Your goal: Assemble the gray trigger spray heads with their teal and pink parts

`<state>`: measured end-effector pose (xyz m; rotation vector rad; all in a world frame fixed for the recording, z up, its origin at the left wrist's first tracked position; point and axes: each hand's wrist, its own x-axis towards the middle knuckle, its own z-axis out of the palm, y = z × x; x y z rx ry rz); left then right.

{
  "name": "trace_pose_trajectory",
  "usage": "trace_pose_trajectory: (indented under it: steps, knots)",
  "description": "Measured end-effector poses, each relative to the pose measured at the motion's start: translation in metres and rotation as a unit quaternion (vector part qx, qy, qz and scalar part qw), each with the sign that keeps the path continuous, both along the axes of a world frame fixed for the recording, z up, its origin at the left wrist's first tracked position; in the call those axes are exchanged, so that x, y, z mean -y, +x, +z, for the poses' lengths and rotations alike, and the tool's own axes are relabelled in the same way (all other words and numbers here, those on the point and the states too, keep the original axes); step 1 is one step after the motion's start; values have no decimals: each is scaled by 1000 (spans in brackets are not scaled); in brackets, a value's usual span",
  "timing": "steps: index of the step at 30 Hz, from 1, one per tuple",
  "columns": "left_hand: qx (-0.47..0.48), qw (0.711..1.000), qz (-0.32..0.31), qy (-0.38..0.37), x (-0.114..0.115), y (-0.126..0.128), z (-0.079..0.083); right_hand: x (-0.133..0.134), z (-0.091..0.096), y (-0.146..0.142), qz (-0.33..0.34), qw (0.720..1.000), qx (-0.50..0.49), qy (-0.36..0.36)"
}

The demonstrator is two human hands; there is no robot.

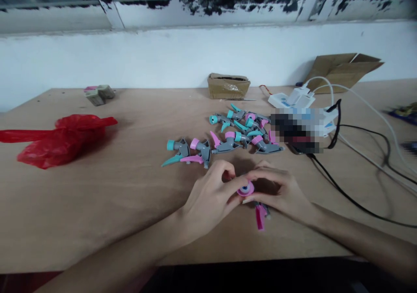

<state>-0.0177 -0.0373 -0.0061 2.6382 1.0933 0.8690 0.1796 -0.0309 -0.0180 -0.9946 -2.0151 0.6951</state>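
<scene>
Between my two hands is a grey and pink trigger spray head, its pink collar [245, 189] turned toward me with a pale round centre. Closed fingers of my left hand [215, 193] pinch the collar from the left. From the other side my right hand [283, 188] grips it with thumb and fingers, which hide most of the grey body. A pink trigger [260, 217] sticks out below my right fingers; whether it belongs to the held piece I cannot tell. Beyond my hands lies a loose group of similar trigger spray heads [228, 143], grey with pink or teal collars and triggers.
A red plastic bag [65, 141] lies at the left. Near the wall are a small block-like object [99, 94], a small cardboard box [229, 87] and an open carton [342, 73]. Chargers in a power strip [282, 101] and cables [355, 197] occupy the right side.
</scene>
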Motion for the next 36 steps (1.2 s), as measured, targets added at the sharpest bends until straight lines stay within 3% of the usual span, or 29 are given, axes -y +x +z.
trace_pose_trajectory:
  steps: [4, 8, 14, 18, 24, 31, 36]
  knots:
    - [10, 999, -25, -21, -7, -6, 1, -7, 2, -8, -9, 999, 29, -13]
    - [16, 999, -42, 23, -26, -23, 12, -21, 7, -27, -33, 998, 43, -20]
    - [133, 975, 136, 115, -54, -46, 20, -45, 16, -58, -87, 978, 126, 144]
    - [157, 967, 170, 105, -56, -47, 18, -79, 33, -54, -128, 962, 126, 206]
    - [119, 983, 112, 82, -47, -39, 17, -119, 41, -17, -124, 944, 246, 180]
    - [32, 999, 19, 38, -36, -31, 22, -121, 22, -5, -115, 930, 311, 158]
    - [-86, 994, -62, 2, -18, -19, 12, -127, 16, 0, -111, 929, 329, 130]
